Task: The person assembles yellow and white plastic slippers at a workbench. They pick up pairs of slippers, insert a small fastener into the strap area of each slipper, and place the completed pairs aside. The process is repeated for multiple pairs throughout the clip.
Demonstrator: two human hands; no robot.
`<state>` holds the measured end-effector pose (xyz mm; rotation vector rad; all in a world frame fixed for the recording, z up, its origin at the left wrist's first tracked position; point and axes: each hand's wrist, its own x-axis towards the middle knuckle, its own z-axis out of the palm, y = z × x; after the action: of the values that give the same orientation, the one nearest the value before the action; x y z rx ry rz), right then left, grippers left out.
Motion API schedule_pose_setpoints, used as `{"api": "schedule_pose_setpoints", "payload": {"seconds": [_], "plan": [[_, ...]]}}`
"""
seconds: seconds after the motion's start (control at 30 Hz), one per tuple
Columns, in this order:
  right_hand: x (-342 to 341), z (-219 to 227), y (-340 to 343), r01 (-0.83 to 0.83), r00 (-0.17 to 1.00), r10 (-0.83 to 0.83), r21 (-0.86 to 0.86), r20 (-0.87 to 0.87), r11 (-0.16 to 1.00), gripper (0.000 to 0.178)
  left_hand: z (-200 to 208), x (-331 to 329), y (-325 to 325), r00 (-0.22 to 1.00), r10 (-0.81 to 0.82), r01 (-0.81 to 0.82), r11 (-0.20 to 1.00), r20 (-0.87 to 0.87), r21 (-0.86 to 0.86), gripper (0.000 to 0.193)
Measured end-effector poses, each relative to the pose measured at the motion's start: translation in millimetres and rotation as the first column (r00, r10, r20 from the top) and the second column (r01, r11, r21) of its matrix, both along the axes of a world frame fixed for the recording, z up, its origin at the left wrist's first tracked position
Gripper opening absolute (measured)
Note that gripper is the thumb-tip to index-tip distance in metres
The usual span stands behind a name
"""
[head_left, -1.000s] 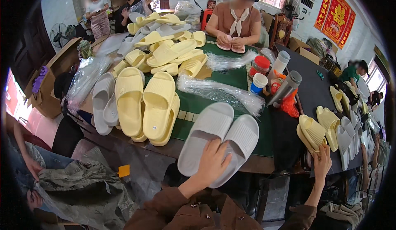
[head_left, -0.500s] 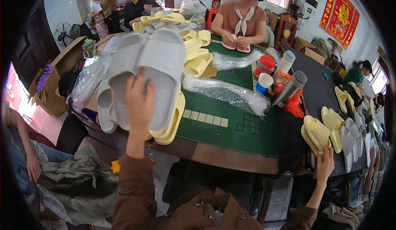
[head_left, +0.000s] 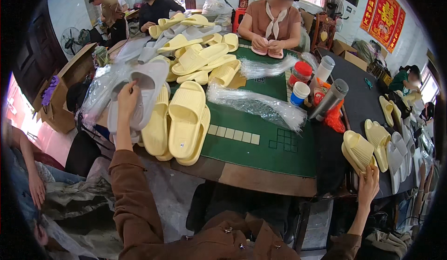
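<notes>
At the table's left end my left hand [head_left: 126, 100] is closed on a pair of light grey slide slippers [head_left: 148, 102], its fingers inside the foot openings. Whether the pair rests on the table is hard to tell. Right beside it stand pale yellow slippers [head_left: 186, 120] in stacked pairs at the front edge. Far to the right, my right hand [head_left: 369, 185] grips the near end of a yellow slipper pair [head_left: 357, 152] on the dark table; the fingertips are partly hidden. More yellow slippers [head_left: 202, 58] and grey ones lie heaped beyond my left hand.
Clear plastic bags [head_left: 253, 104] lie on the green mat [head_left: 242, 156]. A red-lidded jar [head_left: 299, 73], a white-and-blue cup [head_left: 299, 93] and a steel flask [head_left: 329, 99] stand at its right. Across, a person handles pink slippers [head_left: 267, 51]. Grey slippers [head_left: 396, 160] line the right table.
My left hand has moved left and lower with the grey slippers, uncovering the yellow pairs behind them. My right hand stays at the yellow pair.
</notes>
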<state>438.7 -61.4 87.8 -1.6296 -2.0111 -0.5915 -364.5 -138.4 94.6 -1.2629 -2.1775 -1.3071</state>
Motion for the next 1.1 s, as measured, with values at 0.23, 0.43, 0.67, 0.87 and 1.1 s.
{"api": "schedule_pose_setpoints", "payload": {"seconds": [0.23, 0.43, 0.67, 0.87, 1.1], "plan": [[-11, 4, -14, 0.056, 0.998, -0.057, 0.067, 0.016, 0.996, 0.029, 7, 19, 0, 0.971, 0.036, -0.045, 0.998, -0.236, -0.036, 0.029], [-95, 42, -34, -0.145, 0.988, 0.139, 0.09, 0.068, 0.985, 0.029, 14, 64, -16, 0.963, 0.129, -0.159, 0.981, -0.236, -0.112, 0.027], [-214, 29, -44, -0.519, 0.843, 0.532, -0.135, 0.082, 0.844, 0.032, 39, 161, -16, 0.943, -0.035, 0.066, 0.994, -0.332, 0.084, 0.029], [-282, -31, -30, -0.573, 0.81, 0.585, -0.274, -0.047, 0.772, 0.037, 4, 268, 0, 0.839, -0.543, 0.544, 0.839, 0.023, -0.018, 0.03], [-263, -38, -29, -0.662, 0.743, 0.65, -0.321, -0.161, 0.678, 0.063, -76, 337, 26, 0.809, -0.584, 0.588, 0.802, 0.071, -0.106, 0.062]]}}
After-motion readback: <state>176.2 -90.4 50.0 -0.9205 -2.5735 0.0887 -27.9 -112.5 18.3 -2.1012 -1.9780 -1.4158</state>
